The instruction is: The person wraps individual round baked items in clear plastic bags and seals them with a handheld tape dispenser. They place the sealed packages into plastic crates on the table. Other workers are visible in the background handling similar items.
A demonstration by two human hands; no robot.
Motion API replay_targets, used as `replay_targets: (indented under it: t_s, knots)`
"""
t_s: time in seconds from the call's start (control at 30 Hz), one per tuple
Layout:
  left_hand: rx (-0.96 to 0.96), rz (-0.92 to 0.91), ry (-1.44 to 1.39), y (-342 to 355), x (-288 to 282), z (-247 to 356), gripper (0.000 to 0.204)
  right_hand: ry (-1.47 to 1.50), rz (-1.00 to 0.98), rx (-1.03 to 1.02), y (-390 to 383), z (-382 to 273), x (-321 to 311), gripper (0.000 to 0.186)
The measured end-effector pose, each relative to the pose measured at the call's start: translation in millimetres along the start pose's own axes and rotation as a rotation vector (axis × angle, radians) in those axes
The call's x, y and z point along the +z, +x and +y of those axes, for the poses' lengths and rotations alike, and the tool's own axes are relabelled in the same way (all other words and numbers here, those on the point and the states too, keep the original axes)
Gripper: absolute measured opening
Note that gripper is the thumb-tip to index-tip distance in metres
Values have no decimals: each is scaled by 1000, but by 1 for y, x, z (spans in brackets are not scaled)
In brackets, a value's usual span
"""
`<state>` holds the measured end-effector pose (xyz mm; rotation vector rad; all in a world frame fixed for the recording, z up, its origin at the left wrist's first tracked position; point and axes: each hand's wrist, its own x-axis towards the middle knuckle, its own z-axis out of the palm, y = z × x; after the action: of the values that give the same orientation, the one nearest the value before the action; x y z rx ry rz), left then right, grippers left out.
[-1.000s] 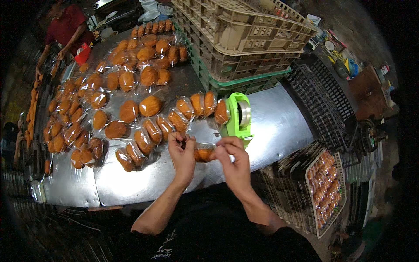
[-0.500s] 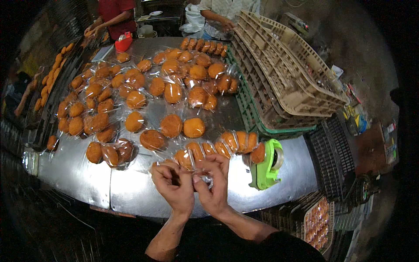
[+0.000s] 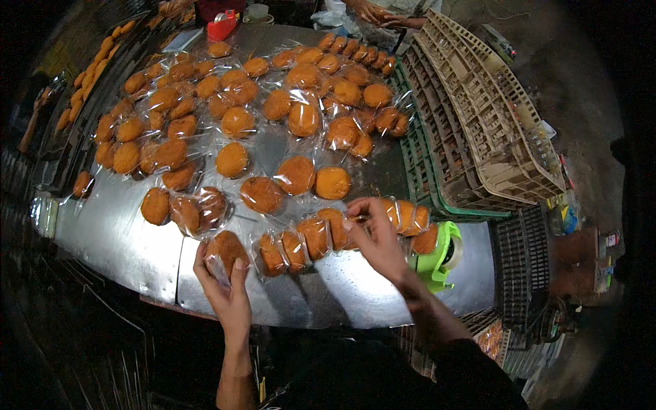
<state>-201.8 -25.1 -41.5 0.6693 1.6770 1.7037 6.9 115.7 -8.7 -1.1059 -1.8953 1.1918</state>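
My left hand (image 3: 229, 283) is closed around a brown bun (image 3: 227, 253) in clear plastic wrap, near the table's front edge. The fingers grip its left side and the thumb its right. A row of wrapped buns (image 3: 314, 238) lies just right of it. Over the right part of that row is my right hand (image 3: 378, 236), thumb and fingers apart, its tips close beside a bun; whether they touch it I cannot tell. To its right stands a bright green tape dispenser (image 3: 437, 256), with a single bun (image 3: 425, 239) against it.
Many more wrapped buns (image 3: 164, 154) cover the metal table (image 3: 137, 253). Stacked beige and green crates (image 3: 471, 116) stand along the right. A red tape dispenser (image 3: 221, 25) sits at the back, and a tray of long buns (image 3: 89, 75) at far left. Another person's hands (image 3: 383, 15) show at the top.
My hands, together over plastic before, have parted. The left has moved left with a wrapped bun in it; the right has moved right and away over the row. The view has shifted too.
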Motion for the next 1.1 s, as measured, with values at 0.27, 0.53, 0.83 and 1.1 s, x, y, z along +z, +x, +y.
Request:
replay_targets:
  t_s: [0.27, 0.53, 0.83, 1.1]
  knots:
    - [420, -504, 1330, 34, 21, -10, 126, -1199, -449, -603, 26, 59, 10, 74]
    - [379, -606, 1471, 33, 23, -21, 86, -1093, -588, -338, 20, 31, 50, 41]
    - [748, -426, 986, 11, 198, 222, 90, -737, 246, -1026, 65, -88, -205, 49]
    - [1205, -867, 1032, -27, 594, 262, 90, -1100, 20, -526, 36, -33, -581, 63]
